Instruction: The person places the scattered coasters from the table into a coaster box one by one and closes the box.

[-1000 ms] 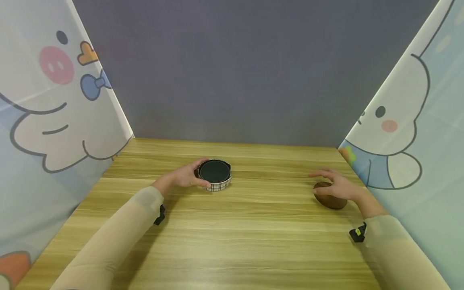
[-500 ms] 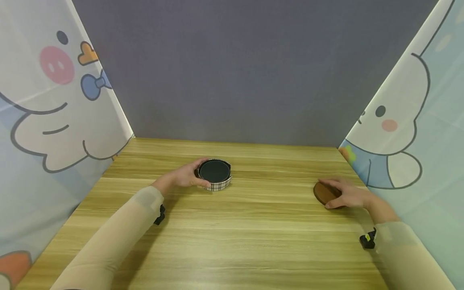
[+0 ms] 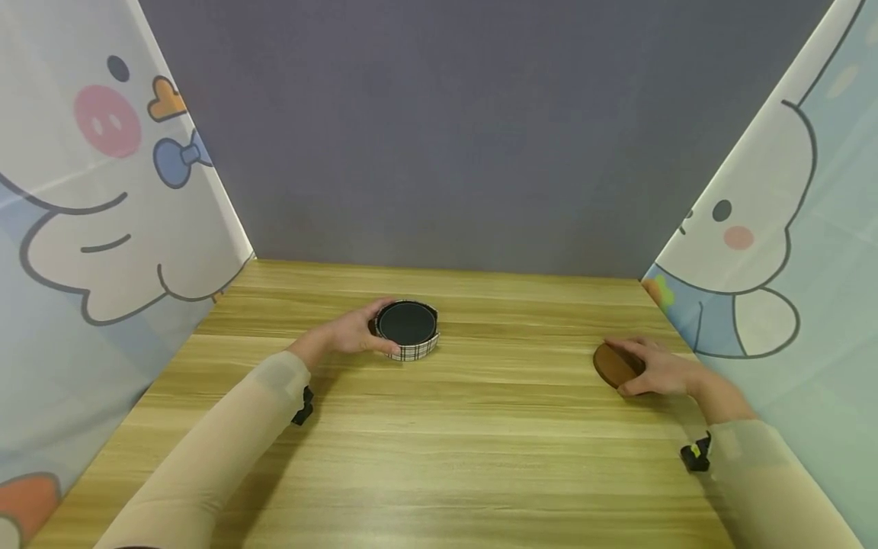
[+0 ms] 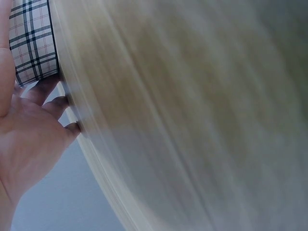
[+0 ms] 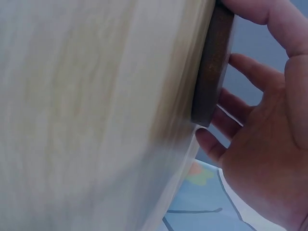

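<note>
Left of centre on the table is a round box with a black top and a plaid side band. My left hand grips its left side, thumb along the near edge and fingers round the far edge. In the left wrist view the box's plaid side shows beside my palm. At the right lies a round brown disc, wood-like and fairly thick. My right hand covers its right part, with thumb and fingers at opposite edges. The disc's rim is flat against the tabletop in the right wrist view.
The wood-grain table stretches between and in front of both hands. A grey panel rises behind it. Cartoon-printed cloths hang on the left and right, the right one near my right forearm.
My right hand has come down from above the brown disc, shifted slightly right and taken its edges between thumb and fingers. The left hand and the plaid box have stayed in place.
</note>
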Tool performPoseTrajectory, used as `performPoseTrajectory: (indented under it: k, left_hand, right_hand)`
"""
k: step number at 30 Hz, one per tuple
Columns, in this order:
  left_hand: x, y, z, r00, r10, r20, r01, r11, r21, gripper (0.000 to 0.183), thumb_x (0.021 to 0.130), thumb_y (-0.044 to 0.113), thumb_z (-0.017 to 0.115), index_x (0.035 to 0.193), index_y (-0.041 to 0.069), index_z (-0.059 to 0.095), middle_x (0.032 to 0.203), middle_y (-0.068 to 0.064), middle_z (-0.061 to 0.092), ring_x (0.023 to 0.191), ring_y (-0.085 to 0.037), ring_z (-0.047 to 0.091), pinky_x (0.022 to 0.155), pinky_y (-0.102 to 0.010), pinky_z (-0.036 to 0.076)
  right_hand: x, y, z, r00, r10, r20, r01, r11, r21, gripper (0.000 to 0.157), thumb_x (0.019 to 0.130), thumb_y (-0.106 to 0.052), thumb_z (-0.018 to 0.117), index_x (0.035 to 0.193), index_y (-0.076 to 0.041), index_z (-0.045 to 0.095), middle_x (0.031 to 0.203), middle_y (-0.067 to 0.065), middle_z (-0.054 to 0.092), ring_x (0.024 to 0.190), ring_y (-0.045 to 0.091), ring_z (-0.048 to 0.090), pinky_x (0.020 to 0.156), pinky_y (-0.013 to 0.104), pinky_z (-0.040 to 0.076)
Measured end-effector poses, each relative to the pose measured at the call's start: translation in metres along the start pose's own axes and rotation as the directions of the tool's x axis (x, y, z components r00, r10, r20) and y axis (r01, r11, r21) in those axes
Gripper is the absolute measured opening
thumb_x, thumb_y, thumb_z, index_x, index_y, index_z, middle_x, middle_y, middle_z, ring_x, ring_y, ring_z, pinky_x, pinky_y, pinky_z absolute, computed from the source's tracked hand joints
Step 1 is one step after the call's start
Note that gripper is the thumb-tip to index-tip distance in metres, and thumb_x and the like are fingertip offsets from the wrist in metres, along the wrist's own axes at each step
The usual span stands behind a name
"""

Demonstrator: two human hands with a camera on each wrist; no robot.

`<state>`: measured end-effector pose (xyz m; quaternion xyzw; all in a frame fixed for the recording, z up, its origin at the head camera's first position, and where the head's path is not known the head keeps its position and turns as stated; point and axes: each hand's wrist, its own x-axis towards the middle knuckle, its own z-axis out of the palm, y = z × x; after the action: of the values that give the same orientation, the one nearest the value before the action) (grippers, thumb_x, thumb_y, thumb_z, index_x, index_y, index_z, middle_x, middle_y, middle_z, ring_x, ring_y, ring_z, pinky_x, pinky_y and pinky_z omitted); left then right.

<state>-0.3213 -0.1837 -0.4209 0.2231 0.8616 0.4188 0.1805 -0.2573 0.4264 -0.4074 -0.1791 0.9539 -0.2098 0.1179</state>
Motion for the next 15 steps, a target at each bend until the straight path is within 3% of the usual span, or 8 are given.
performPoseTrajectory:
  k: [9,15]
  left_hand:
    - [0.001,-0.002,-0.001,1.000,0.001,0.000,-0.001,1.000,0.008,0.117,0.093,0.037,0.092,0.178,0.015,0.014,0.168,-0.030,0.043,0.153,-0.048,0.048,0.127,-0.065,0.034]
    - [0.000,0.002,0.000,1.000,0.007,-0.002,-0.007,1.000,0.010,0.116,0.093,0.035,0.092,0.177,0.013,0.016,0.167,-0.030,0.044,0.152,-0.047,0.050,0.126,-0.063,0.037]
  right_hand:
    - [0.016,-0.023,0.006,0.993,-0.035,-0.112,0.023,0.994,-0.111,0.098,0.087,-0.048,0.090,0.165,-0.007,0.047,0.161,0.037,0.043,0.144,0.062,0.043,0.108,0.080,0.042]
    - [0.034,-0.043,0.016,0.982,-0.073,-0.171,0.058,0.994,-0.092,0.096,0.086,-0.050,0.090,0.165,-0.011,0.050,0.159,0.029,0.047,0.144,0.057,0.045,0.108,0.079,0.042]
